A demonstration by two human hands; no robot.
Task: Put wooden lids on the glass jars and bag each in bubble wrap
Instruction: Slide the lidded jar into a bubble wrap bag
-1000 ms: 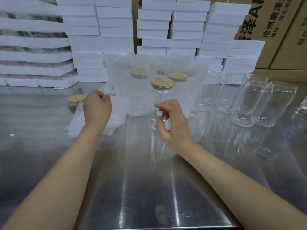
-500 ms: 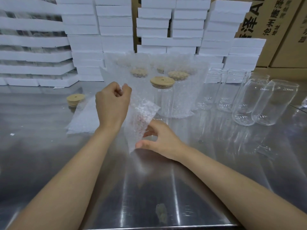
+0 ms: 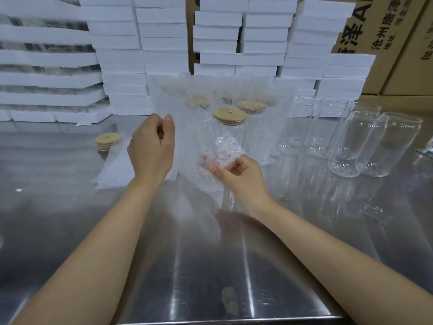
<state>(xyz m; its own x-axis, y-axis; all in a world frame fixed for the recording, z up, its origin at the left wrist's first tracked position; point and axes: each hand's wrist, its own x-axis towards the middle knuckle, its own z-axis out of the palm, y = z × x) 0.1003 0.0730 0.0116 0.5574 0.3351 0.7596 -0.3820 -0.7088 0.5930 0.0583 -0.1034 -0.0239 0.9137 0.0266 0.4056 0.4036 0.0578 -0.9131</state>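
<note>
A clear bubble wrap bag (image 3: 194, 148) hangs in the air between my hands. My left hand (image 3: 152, 148) pinches its upper edge, and my right hand (image 3: 239, 175) pinches its lower right part. Behind the bag stands a glass jar (image 3: 233, 137) with a round wooden lid (image 3: 229, 115) on it, upright on the steel table (image 3: 210, 254). Left of my hands lies a short stack of wooden lids (image 3: 107, 140). A flat pile of bubble wrap bags (image 3: 117, 170) lies under my left hand.
Several bagged, lidded jars (image 3: 250, 106) stand behind the bare jar. Several empty glass jars (image 3: 346, 141) stand at the right. White foam trays (image 3: 164, 43) are stacked along the back, with cardboard boxes (image 3: 398, 43) at the far right.
My left hand lifted a bubble wrap bag off the pile and raised it. My right hand let go of the lidded jar and took the bag's lower part.
</note>
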